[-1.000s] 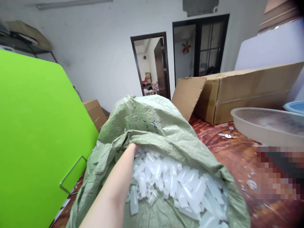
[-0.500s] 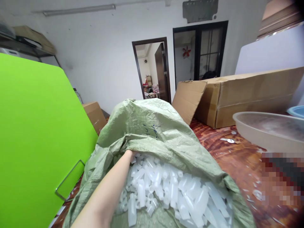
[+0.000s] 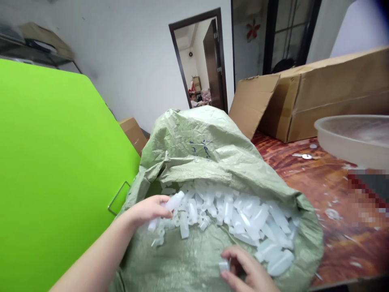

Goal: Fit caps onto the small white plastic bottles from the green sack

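A green woven sack (image 3: pixel 197 150) lies open on the wooden table (image 3: pixel 304 182), full of small translucent white plastic bottles (image 3: pixel 243 215). My left hand (image 3: pixel 147 210) is at the sack's mouth on the left, fingers closed round a small white bottle (image 3: pixel 174 200) with other bottles under the palm. My right hand (image 3: pixel 247 271) is low at the sack's near edge, fingers curled round a small white cap-like piece (image 3: pixel 224 265).
A bright green board (image 3: pixel 54 162) stands at the left. A long cardboard box (image 3: pixel 328 93) lies on the table behind the sack, with a clear plastic basin (image 3: pixel 352 138) at the right. An open doorway (image 3: pixel 200 65) is in the far wall.
My left hand has come out from deep in the sack holding bottles. My right hand has come into view at the bottom. The camera has tilted down and closer.
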Available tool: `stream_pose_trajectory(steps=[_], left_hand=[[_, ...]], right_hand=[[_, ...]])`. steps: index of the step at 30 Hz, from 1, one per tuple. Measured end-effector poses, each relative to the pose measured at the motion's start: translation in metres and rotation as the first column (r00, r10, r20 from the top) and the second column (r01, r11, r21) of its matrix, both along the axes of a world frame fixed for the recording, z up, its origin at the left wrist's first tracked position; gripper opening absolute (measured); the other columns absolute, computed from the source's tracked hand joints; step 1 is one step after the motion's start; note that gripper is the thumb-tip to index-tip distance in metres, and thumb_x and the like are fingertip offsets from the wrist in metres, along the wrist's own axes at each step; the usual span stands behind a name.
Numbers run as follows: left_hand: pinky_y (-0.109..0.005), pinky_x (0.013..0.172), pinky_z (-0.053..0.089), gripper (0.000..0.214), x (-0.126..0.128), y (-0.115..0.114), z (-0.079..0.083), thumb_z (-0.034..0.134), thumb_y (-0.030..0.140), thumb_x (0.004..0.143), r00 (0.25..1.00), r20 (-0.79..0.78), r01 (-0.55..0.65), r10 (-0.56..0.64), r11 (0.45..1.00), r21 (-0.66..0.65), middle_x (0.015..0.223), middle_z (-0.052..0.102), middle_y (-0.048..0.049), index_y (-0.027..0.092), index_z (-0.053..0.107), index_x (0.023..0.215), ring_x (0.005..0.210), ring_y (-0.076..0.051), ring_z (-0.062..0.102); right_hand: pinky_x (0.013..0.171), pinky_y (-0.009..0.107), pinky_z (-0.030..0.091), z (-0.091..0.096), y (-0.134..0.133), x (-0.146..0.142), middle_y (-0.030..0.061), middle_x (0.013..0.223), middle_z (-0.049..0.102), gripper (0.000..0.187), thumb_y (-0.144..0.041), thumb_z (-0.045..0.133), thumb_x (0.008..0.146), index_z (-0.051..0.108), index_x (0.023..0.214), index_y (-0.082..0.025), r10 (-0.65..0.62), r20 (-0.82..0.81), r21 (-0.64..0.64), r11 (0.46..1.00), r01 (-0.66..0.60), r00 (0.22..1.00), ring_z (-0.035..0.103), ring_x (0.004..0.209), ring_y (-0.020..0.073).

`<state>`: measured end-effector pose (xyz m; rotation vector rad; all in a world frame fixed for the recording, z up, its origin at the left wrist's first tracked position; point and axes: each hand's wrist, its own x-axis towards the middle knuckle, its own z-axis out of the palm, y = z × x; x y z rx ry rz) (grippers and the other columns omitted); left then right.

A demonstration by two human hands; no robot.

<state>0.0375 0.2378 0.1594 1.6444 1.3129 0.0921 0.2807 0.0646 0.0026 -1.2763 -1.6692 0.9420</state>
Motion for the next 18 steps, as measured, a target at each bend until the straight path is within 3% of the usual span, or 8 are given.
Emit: stream_pose_trajectory(steps=[3,8,11,15,18], left_hand=[[-0.019,0.052,0.033,0.025,-0.002,-0.054,-0.015,0.071,0.025,0.056,0.983,0.178,0.057,-0.032,0.989,-0.136,0.065,0.053,0.0039,0.015,0.06,0.075,0.056,-0.009,0.043],[-0.02,0.045,0.028,0.028,0.015,-0.113,-0.057,0.071,0.032,0.051,0.88,0.463,0.049,0.106,0.949,-0.311,0.062,0.05,0.0028,0.014,0.055,0.065,0.047,-0.008,0.04],[-0.021,0.049,0.029,0.019,0.031,-0.126,-0.073,0.067,0.025,0.054,0.918,0.385,-0.009,0.095,0.976,-0.218,0.061,0.047,0.0036,0.015,0.055,0.065,0.052,-0.009,0.039],[-0.023,0.059,0.035,0.012,0.046,-0.127,-0.081,0.057,0.017,0.056,0.976,0.208,-0.067,0.064,0.998,0.008,0.07,0.047,0.0022,0.016,0.055,0.068,0.063,-0.012,0.044],[-0.024,0.062,0.038,0.008,0.049,-0.124,-0.085,0.055,0.017,0.057,0.998,0.048,-0.048,0.041,0.986,0.158,0.078,0.047,-0.0001,0.017,0.054,0.064,0.067,-0.014,0.048]], right_hand=[[0.073,0.027,0.049,0.023,-0.004,-0.003,0.0047,0.087,0.06,0.022,-0.035,0.053,0.083,0.059,0.099,-0.021,-0.028,-0.101,0.006,1.0,0.028,0.995,0.058,0.079,0.0163],[0.083,0.029,0.046,0.057,0.005,-0.002,0.0048,0.099,0.057,0.024,-0.033,0.052,0.085,0.058,0.107,-0.024,-0.053,-0.161,0.044,0.997,0.061,0.986,0.055,0.089,0.0165],[0.083,0.03,0.046,0.068,0.011,0.002,0.005,0.099,0.056,0.024,-0.031,0.052,0.085,0.058,0.107,-0.023,-0.031,-0.179,0.08,0.996,0.046,0.983,0.055,0.089,0.0162],[0.084,0.03,0.046,0.082,0.017,0.004,0.0056,0.103,0.057,0.025,-0.025,0.052,0.085,0.056,0.11,-0.023,0.165,-0.057,0.106,0.982,-0.159,0.985,0.055,0.093,0.0164],[0.087,0.031,0.045,0.088,0.023,0.004,0.0058,0.105,0.058,0.025,-0.024,0.051,0.086,0.056,0.11,-0.022,0.217,0.052,0.122,0.967,-0.222,0.975,0.055,0.096,0.0169]])
